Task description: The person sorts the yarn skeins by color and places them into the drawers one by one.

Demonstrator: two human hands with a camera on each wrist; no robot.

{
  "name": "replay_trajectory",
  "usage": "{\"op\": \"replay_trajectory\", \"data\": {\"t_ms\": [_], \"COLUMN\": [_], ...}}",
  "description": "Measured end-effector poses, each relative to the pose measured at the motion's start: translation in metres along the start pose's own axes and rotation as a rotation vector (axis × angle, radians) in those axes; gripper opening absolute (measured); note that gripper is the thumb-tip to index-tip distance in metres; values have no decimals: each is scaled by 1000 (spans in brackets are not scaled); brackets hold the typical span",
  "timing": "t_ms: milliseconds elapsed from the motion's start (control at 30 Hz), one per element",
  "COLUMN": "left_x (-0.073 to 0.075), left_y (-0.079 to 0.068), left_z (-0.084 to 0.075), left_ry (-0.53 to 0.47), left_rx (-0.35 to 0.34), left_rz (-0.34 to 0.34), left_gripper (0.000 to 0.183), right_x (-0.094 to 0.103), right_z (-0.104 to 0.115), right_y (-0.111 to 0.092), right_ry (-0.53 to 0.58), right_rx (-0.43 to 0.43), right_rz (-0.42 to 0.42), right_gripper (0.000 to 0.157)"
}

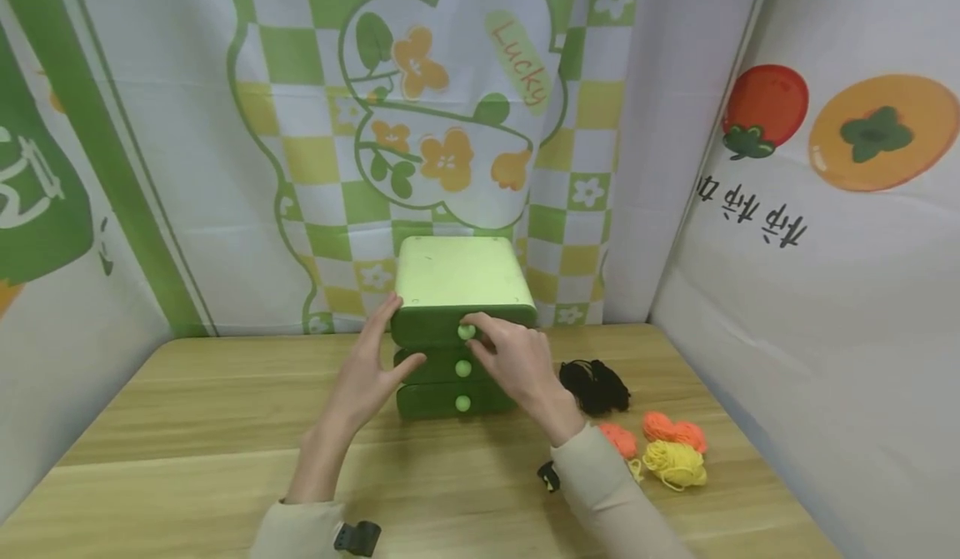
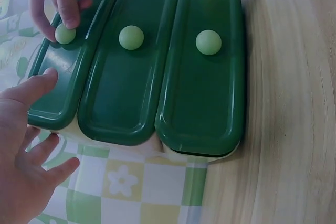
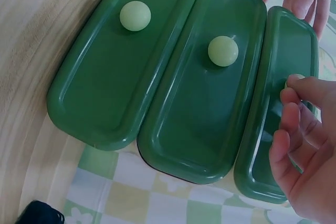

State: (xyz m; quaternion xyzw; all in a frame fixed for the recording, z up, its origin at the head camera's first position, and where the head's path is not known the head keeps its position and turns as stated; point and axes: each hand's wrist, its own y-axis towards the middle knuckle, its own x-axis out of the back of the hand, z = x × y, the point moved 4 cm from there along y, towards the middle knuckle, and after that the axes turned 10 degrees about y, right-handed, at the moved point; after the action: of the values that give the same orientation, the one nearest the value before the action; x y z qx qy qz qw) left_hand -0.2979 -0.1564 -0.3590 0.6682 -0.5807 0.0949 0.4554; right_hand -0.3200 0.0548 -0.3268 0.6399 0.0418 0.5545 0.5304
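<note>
A small cabinet [image 1: 461, 272] with a pale green top and three dark green drawers stands on the table. My right hand [image 1: 521, 367] pinches the round light green knob [image 1: 467, 331] of the top drawer [image 1: 427, 326]; in the right wrist view its fingers partly cover that knob. At the cabinet's left side is my left hand [image 1: 366, 380], its fingers extended along the side and the thumb [image 2: 39, 85] over the top drawer's front in the left wrist view. The middle knob [image 2: 131, 37] and bottom knob [image 2: 209, 42] are untouched. All three drawers look closed or nearly so.
Right of the cabinet lie black yarn [image 1: 596, 388], orange yarn [image 1: 675, 432] and yellow yarn [image 1: 675, 465]. More orange yarn [image 1: 618, 438] and a small black item [image 1: 550, 476] are partly behind the right arm. A patterned curtain [image 1: 315, 151] hangs behind the wooden table [image 1: 225, 409].
</note>
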Motion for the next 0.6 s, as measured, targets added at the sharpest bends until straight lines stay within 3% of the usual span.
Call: {"op": "replay_trajectory", "data": {"t_ms": [300,600], "left_x": [1,-2], "left_y": [0,-2], "left_z": [0,0], "left_ry": [8,-5], "left_rx": [23,14], "left_rz": [24,-30], "left_gripper": [89,83], "right_x": [-1,-3], "right_z": [0,0], "right_y": [-1,-4], "right_ry": [5,25], "right_rx": [-24,-50], "right_rz": [5,-9], "right_gripper": [28,27]}}
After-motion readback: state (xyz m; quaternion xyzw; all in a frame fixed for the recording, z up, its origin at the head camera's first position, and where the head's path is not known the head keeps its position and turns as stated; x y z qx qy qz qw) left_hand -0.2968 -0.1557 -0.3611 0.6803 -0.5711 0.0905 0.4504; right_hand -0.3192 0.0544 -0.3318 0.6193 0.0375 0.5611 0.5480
